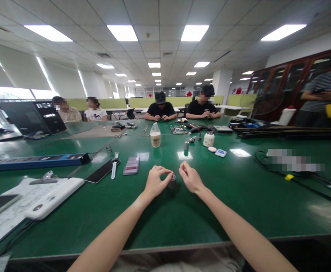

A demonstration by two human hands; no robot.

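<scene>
In the head view a small dark grey cylinder (pixel 172 183) with a metallic top stands upright on the green table (pixel 103 219). My left hand (pixel 156 182) is at its left, with thumb and forefinger closed together at the cylinder's top end. Just to the right, apart from the cylinder, my right hand (pixel 191 178) has its fingers curled in with the thumb against them. Whether something small is between those fingers is hidden. Farther off, a similar cylinder (pixel 186 148) with a silvery upper part stands upright.
Left lie a phone (pixel 100 172), a white-strapped watch (pixel 114 166), a clipboard (pixel 47 180) and a blue power strip (pixel 37 161). Ahead stand a bagged cup (pixel 155 138) and a white jar (pixel 209 139). Cables (pixel 301 185) lie right. Several people sit or stand around.
</scene>
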